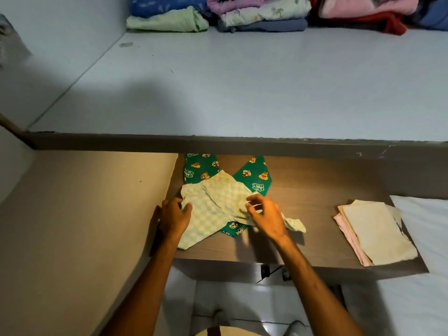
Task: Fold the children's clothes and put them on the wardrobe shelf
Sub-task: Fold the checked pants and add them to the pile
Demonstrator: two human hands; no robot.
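Note:
Pale green checked children's trousers [215,204] lie spread on the brown lower shelf [310,238]. Under them lie dark green trousers [254,175] with a cartoon print, legs fanned toward the back. My left hand [174,215] pinches the left edge of the checked trousers near the waistband. On their right side my right hand [265,214] rests with fingers spread, pressing the cloth. A loose end of the checked cloth [295,225] sticks out past my right hand.
A folded cream and pink stack [373,232] sits at the right end of the brown shelf. The pale upper shelf [242,93] holds folded piles at the back: green [167,21], blue-grey [264,18], pink and red [368,10]. The wardrobe wall [72,214] stands left.

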